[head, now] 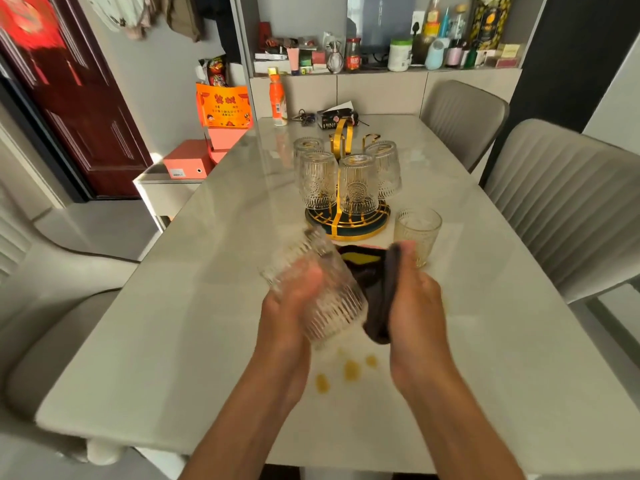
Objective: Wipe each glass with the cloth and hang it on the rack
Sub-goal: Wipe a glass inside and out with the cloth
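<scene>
I see two hands cleaning a clear ribbed glass cup (313, 289) with a dark cloth (375, 289).

The cup is tipped on its side above the pale shiny table (173, 323), and it looks blurry. My left hand (289, 306) holds it, fingers curled round its side. My right hand (417, 299) pinches the cloth, which sits just beside the cup's open end. Behind them stands the round gold wire rack (348, 223) with four clear glasses hanging upside down. One more clear patterned glass (417, 233) stands upright on the table, right of the rack. Small yellow spots (346, 372) lie on the table under the hands.
</scene>
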`<action>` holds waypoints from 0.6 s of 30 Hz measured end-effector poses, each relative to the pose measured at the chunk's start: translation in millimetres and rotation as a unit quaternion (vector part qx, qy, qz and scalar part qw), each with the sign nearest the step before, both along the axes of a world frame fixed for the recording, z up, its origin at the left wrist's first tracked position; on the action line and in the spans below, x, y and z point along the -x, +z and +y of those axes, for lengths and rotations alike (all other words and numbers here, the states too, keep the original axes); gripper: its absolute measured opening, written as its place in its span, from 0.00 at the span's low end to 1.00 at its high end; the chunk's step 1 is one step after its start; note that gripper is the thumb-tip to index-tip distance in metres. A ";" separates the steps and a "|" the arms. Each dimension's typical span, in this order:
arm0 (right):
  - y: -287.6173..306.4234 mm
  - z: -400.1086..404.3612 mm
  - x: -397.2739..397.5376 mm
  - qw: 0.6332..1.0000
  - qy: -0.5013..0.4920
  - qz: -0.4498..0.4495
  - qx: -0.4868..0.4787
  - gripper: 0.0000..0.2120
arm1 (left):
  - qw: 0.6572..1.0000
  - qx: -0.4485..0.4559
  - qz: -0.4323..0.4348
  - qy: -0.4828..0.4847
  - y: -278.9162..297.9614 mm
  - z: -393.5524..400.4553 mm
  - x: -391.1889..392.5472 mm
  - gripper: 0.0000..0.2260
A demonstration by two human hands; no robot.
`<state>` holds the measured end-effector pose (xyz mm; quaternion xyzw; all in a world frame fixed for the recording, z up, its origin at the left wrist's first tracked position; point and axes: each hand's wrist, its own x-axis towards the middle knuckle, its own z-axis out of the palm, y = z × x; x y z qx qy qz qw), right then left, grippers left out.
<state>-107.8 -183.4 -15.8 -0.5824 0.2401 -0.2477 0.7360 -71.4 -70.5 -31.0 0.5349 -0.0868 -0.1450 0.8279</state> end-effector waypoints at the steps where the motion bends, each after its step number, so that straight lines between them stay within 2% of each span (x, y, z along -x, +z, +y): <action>1: 4.5 -8.3 1.3 0.998 0.017 0.004 -0.056 0.26 | 0.995 -0.070 -0.064 0.026 -4.3 3.6 -0.2 0.27; 2: 7.2 -15.9 2.6 0.996 0.024 0.001 -0.086 0.28 | 0.978 -0.148 -0.142 0.045 -7.8 5.9 -0.4 0.29; 4: 8.9 -26.3 5.4 0.990 0.069 -0.025 -0.117 0.28 | 0.905 -0.307 -0.289 0.057 -19.4 8.2 -2.6 0.32; 5: 9.8 -27.5 7.4 0.985 0.123 -0.025 -0.114 0.25 | 0.873 -0.357 -0.328 0.048 -24.4 9.4 -3.4 0.33; 7: 4.3 -27.3 10.8 0.970 0.236 0.023 -0.057 0.11 | 0.840 -0.404 -0.361 0.028 -30.8 10.9 -6.6 0.35; 8: 0.2 -28.7 12.0 0.963 0.263 0.058 -0.003 0.11 | 0.827 -0.417 -0.376 0.025 -31.5 11.9 -8.2 0.36; 9: -4.8 -31.0 11.6 0.956 0.278 0.084 0.050 0.15 | 0.808 -0.434 -0.397 0.026 -30.1 12.6 -8.8 0.36; 11: -8.4 -34.3 9.6 0.940 0.292 0.116 0.133 0.15 | 0.757 -0.470 -0.453 0.038 -28.4 13.3 -9.2 0.35; 13: -5.0 -35.3 8.5 0.933 0.306 0.132 0.136 0.12 | 0.704 -0.495 -0.507 0.045 -23.6 13.3 -9.0 0.35; 14: -3.9 -34.9 8.0 0.937 0.303 0.131 0.116 0.11 | 0.689 -0.493 -0.530 0.041 -18.3 13.1 -10.6 0.36; 15: -4.6 -33.3 8.4 0.944 0.290 0.123 0.096 0.11 | 0.688 -0.482 -0.542 0.028 -12.6 14.7 -11.9 0.37; 16: -7.4 -31.9 8.5 0.953 0.269 0.114 0.076 0.12 | 0.701 -0.459 -0.546 0.015 -7.5 16.7 -14.1 0.38; 18: -11.5 -24.5 11.4 0.967 0.237 0.096 0.015 0.13 | 0.745 -0.399 -0.535 0.009 -4.4 21.0 -17.3 0.35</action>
